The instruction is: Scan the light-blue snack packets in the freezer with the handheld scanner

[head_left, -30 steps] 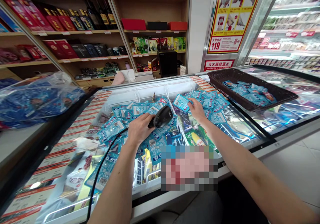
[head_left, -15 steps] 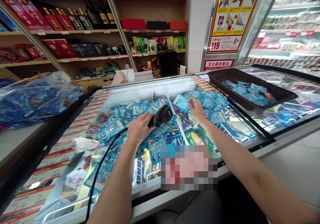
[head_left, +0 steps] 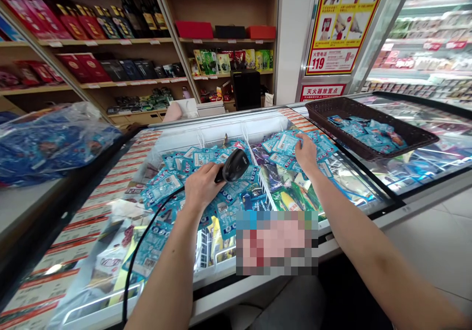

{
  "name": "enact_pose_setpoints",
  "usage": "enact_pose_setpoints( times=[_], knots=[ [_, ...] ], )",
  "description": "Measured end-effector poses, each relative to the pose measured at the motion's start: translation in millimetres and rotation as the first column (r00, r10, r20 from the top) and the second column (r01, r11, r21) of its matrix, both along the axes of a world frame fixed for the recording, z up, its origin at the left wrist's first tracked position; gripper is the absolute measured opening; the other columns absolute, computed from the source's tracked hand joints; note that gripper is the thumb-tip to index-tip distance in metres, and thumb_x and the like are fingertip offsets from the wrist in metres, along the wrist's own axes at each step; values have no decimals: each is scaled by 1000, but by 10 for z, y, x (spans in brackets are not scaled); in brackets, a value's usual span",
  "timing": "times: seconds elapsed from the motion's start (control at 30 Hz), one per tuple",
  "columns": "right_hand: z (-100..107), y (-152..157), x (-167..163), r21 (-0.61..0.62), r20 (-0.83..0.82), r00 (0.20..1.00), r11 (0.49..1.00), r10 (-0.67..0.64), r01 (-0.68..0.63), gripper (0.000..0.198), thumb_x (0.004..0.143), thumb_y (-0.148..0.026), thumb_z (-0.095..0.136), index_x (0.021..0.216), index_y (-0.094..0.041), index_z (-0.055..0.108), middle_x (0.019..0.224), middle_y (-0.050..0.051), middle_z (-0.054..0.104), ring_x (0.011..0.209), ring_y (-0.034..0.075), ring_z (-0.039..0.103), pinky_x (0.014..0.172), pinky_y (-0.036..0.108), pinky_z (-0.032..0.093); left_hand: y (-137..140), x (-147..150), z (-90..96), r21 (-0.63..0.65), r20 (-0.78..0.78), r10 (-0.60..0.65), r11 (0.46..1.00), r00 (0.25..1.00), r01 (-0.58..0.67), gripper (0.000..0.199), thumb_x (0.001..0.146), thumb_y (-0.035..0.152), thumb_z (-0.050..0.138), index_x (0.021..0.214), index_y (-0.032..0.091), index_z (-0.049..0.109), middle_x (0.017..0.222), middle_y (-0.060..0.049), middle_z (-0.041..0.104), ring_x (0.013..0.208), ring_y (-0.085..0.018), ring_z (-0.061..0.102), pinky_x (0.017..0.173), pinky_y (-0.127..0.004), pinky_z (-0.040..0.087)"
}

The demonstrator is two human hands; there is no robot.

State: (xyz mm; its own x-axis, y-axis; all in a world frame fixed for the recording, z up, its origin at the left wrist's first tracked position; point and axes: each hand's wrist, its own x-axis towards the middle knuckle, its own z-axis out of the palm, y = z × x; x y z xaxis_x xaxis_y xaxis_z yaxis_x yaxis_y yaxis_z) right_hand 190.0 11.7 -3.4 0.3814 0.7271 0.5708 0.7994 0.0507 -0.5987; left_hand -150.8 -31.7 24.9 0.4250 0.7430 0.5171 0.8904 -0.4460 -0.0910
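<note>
My left hand [head_left: 203, 186] is wrapped round the handle of a black barcode scanner [head_left: 236, 165], its head tilted up and to the right over the freezer. A black cable [head_left: 142, 239] runs from it down toward me. Pinched at its right edge by my right hand [head_left: 306, 154] is a flat blue snack packet [head_left: 284, 144], pale label side up. It lies just above the right-hand pile of similar blue packets [head_left: 326, 143]. More blue packets [head_left: 206, 159] are heaped on the left, around and beneath the scanner.
A brown basket [head_left: 317, 112] with several blue packets stands at the right on the chest freezer [head_left: 214, 295]. A clear bag of blue packages [head_left: 51, 143] lies at the left. A white wire divider [head_left: 263, 182] splits the freezer. Stocked shelves [head_left: 110, 41] rise behind.
My right hand has moved right with the blue packet, from beside the wire divider to over the right-hand pile. My left hand and the scanner have shifted slightly left.
</note>
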Motion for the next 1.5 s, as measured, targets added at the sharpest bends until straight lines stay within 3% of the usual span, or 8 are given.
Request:
enact_pose_setpoints(
  times=[0.2, 0.4, 0.6, 0.77, 1.07, 1.17, 1.33, 1.5],
  knots=[
    [16, -108, -104, -33, 211, 965, 985, -157, 167, 31, 84, -28, 44, 111, -18, 58, 116, 14, 54, 110, 31, 42, 90, 46, 31, -9, 15, 10, 7, 5, 64, 998, 998, -64, 31, 82, 38, 48, 107, 25, 58, 97, -3, 64, 94, -21, 59, 63, -28, 40],
    [24, -212, -281, -149, 447, 894, 988, 34, 37, 28, 83, -40, 52, 102, -20, 62, 109, 11, 58, 105, 30, 43, 93, 51, 22, -21, 25, 14, -9, 3, 97, 995, 995, -97, 33, 81, 39, 49, 109, 24, 58, 97, -4, 64, 94, -21, 59, 63, -29, 39],
    [50, -232, -383, -133, 472, 874, 989, 118, -61, 29, 87, -37, 48, 106, -20, 62, 119, 11, 56, 113, 31, 41, 97, 51, 20, -19, 38, 15, -17, 51, 138, 990, 989, -137, 34, 80, 40, 51, 109, 24, 58, 98, -4, 64, 94, -22, 59, 64, -29, 39],
    [22, -281, -677, -244, 410, 801, 899, 436, -364, 43, 91, -49, 34, 116, -22, 58, 121, 8, 58, 113, 26, 45, 96, 43, 29, -22, 54, 15, -15, 49, 147, 989, 988, -146, 32, 81, 39, 50, 109, 25, 58, 97, -3, 63, 94, -21, 59, 63, -29, 38],
    [-63, -345, -863, -384, 349, 745, 812, 569, -440, 63, 74, -69, 50, 117, -23, 55, 126, 10, 52, 118, 30, 42, 98, 46, 31, -21, 64, 15, -30, 34, 149, 989, 988, -148, 34, 81, 40, 49, 109, 25, 58, 98, -4, 63, 93, -22, 59, 61, -29, 37],
    [-73, -288, -809, -378, 302, 787, 825, 538, -420, 62, 72, -64, 58, 116, -21, 54, 120, 11, 54, 114, 29, 45, 94, 45, 34, -23, 70, 20, -35, 29, 151, 988, 988, -150, 33, 80, 40, 49, 109, 25, 58, 98, -4, 63, 93, -22, 59, 61, -29, 37],
    [-65, -200, -660, -285, 302, 871, 909, 387, -305, 57, 73, -48, 65, 119, -18, 50, 110, 12, 59, 108, 30, 49, 89, 43, 37, -38, 84, 31, -47, 34, 158, 987, 987, -156, 34, 81, 40, 48, 110, 24, 58, 99, -5, 64, 95, -22, 58, 63, -29, 38],
    [-55, -137, -517, -226, 246, 912, 935, 327, -275, 45, 80, -32, 58, 121, -17, 47, 89, 6, 64, 88, 25, 58, 79, 36, 41, -41, 89, 21, -32, 19, 134, 991, 991, -133, 34, 82, 41, 47, 109, 24, 59, 98, -5, 64, 95, -22, 59, 64, -29, 38]
  ],
)
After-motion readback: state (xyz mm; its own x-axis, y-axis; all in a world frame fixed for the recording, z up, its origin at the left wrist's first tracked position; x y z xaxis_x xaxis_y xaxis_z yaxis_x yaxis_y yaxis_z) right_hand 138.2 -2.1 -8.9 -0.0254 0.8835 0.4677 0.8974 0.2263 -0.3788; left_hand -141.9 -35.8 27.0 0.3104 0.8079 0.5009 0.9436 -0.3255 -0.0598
